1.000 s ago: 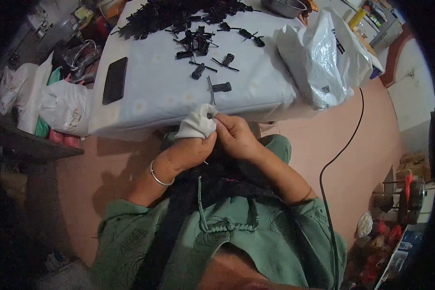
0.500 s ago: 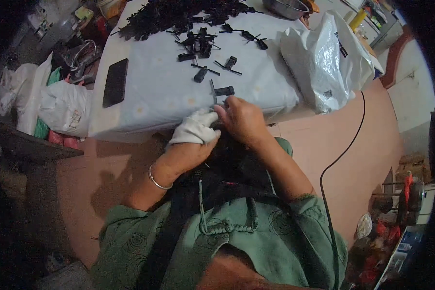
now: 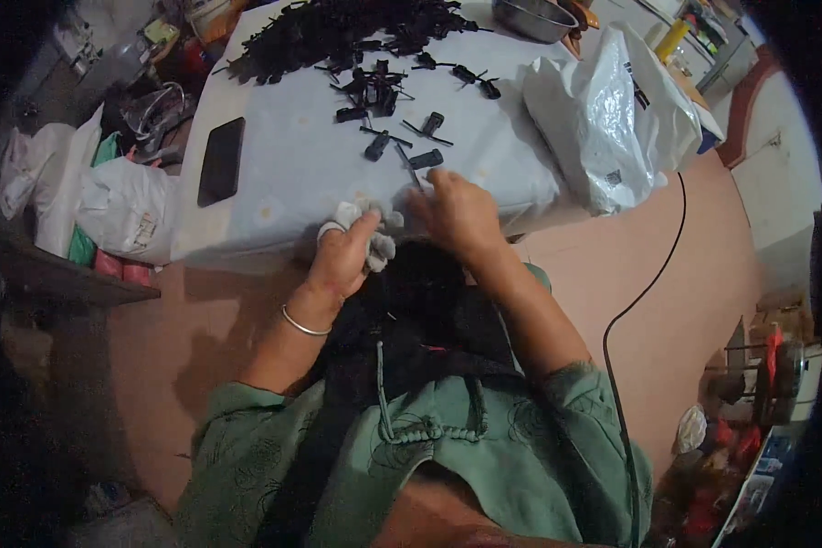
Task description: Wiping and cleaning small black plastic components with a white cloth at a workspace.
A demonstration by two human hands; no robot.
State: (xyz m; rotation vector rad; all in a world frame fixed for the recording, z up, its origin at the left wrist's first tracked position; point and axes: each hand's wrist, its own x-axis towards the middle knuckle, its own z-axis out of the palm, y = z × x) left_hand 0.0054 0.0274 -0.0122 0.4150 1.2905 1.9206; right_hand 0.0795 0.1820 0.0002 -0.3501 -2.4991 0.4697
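The left hand point(image 3: 342, 260) grips a crumpled white cloth point(image 3: 367, 228); the right hand point(image 3: 457, 215), curled, touches a thin black plastic piece point(image 3: 413, 173) at the table point(image 3: 292, 183) edge.

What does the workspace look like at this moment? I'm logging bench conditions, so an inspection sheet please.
Surface: low table under a pale cover, bare at its near middle.
Job's things: small black parts, heaped at the far edge and scattered nearer; one thin part at the right fingertips.
Clutter: black phone, white plastic bag, metal bowl.
Grippers: left hand with white covers on its fingers, at the table's near edge; right hand reaching onto the table.
Cables: black cable across the floor.
Surroundings: stuffed bags to the left; pink floor.
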